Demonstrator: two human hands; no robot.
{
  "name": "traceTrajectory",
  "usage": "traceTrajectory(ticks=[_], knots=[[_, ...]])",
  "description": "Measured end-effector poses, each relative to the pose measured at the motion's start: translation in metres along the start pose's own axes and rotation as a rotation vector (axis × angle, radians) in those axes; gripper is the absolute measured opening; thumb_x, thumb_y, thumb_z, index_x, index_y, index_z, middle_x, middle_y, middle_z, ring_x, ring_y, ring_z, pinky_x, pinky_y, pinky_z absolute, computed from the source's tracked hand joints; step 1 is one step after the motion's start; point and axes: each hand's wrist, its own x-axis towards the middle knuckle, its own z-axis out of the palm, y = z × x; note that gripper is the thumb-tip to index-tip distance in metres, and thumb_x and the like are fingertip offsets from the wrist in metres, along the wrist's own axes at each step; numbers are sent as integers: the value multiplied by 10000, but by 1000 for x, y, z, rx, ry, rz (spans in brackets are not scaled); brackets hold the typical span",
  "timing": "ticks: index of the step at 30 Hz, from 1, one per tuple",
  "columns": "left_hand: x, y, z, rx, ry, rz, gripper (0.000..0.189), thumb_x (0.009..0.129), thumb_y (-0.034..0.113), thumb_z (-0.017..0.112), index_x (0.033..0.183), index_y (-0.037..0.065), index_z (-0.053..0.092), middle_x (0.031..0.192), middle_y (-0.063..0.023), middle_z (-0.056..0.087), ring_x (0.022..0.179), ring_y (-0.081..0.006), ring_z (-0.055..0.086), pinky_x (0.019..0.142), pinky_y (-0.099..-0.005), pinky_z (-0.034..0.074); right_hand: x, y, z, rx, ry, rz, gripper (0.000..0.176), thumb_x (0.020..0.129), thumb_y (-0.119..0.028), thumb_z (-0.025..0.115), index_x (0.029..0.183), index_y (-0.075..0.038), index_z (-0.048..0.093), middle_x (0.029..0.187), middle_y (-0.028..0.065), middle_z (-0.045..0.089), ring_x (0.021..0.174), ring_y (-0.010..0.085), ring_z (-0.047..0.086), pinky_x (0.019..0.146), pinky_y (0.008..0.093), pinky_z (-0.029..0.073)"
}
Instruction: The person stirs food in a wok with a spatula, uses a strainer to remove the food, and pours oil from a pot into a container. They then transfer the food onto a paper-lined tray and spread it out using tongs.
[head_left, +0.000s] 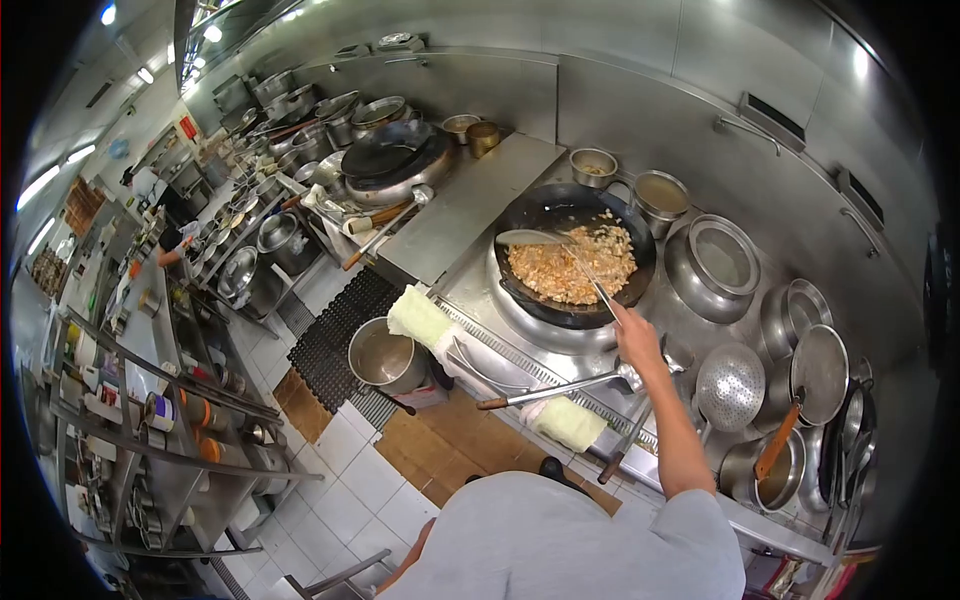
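Note:
My right hand (635,335) is closed around the handle of a long metal utensil (590,272), which reaches into a black wok (570,203). Chopped, orange-brown and pale food (565,270) covers much of the wok's bottom. A flat grey utensil head (530,237) lies over the food's left side; whether it belongs to the held handle is hard to tell. Of my left arm only a piece shows beside the grey shirt, low in the view, and the hand is hidden.
Metal pots (662,192) stand behind the wok. A perforated skimmer (730,387) and more pans are at right. Folded cloths (565,424) lie on the stove's front edge, near a wooden-handled ladle. A pot (385,355) stands lower left. People are far left.

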Motion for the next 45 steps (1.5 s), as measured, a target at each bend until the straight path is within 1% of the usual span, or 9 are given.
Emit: traceTrajectory(ticks=[4,8,16,21,31,34,36,40,45], knots=[[38,52,8,11,-67,13,313,842,223,605,1056,-2,567,942,-111,661,741,-182,618,651,-299,508,-24,-2,-66,-154,-134,25,459,795,-59,562,1241,-153,519,892,153,556,811,364,583,715,462,464],[69,72,0,-55,-134,-280,275,853,206,580,1084,60,555,839,-56,638,706,-145,599,561,-320,491,-48,0,-105,-233,-66,60,467,784,-43,563,1236,-153,523,877,145,540,794,366,579,709,453,460],[109,40,25,50,-161,7,316,854,191,580,1113,15,538,854,-71,651,722,-144,609,627,-305,511,-81,-23,-84,367,-74,482,371,875,-48,484,1243,-90,478,966,181,616,793,276,632,741,375,477],[113,12,28,-185,-253,-108,314,832,176,624,1075,-10,557,821,-91,672,728,-151,624,674,-296,516,-86,-55,-75,897,-262,655,444,925,-90,441,1351,-71,317,705,27,482,458,70,413,314,218,328],[52,63,-15,-332,-170,-433,336,815,192,662,1066,-6,557,831,-110,681,743,-163,634,670,-297,517,-86,-37,-50,652,-281,558,411,901,-112,471,1304,-57,413,707,62,559,509,131,508,433,296,406],[66,37,-10,-332,-182,-402,351,817,189,658,1084,-6,543,846,-122,682,755,-171,639,670,-303,518,-95,-16,-40,456,-124,313,401,896,-116,461,1293,-63,437,696,70,570,522,144,515,482,304,416],[88,-17,8,56,-190,-52,324,819,188,650,1071,6,559,844,-126,680,743,-175,634,664,-311,515,-95,-27,-60,525,-174,399,410,892,-117,465,1298,-68,433,703,69,572,539,145,523,505,303,426],[96,-20,15,-18,-253,-85,323,820,221,641,1053,9,572,838,-146,678,736,-192,640,662,-326,511,-94,-44,-97,684,-344,683,423,880,-105,472,1299,-65,434,721,68,576,626,152,557,615,312,457],[103,3,16,233,-212,-48,350,826,286,615,1029,3,590,852,-173,672,753,-239,649,687,-360,503,-99,-11,-82,351,-190,367,421,863,-100,511,1278,-66,449,792,147,625,701,250,626,670,361,467]])
